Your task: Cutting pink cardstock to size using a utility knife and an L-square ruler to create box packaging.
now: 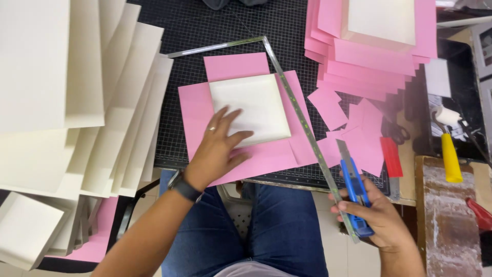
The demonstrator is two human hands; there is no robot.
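My left hand (218,149) lies flat, fingers spread, on a pink paper sheet (197,107) and the lower left corner of a cream square board (253,105) that rests on it. The sheet sits on a black gridded cutting mat (225,25). A metal L-shaped square ruler (300,120) runs diagonally along the sheet's right side. My right hand (382,218) grips a blue utility knife (353,187) together with the ruler's near end, blade pointing away over the pink offcuts.
Stacks of cream boards (77,92) fan out at left. A pile of pink sheets with a cream board (376,38) sits at back right, pink offcuts (353,128) below it. A yellow-handled roller (450,154), black scissors (397,131) and a red cutter (391,156) lie at right.
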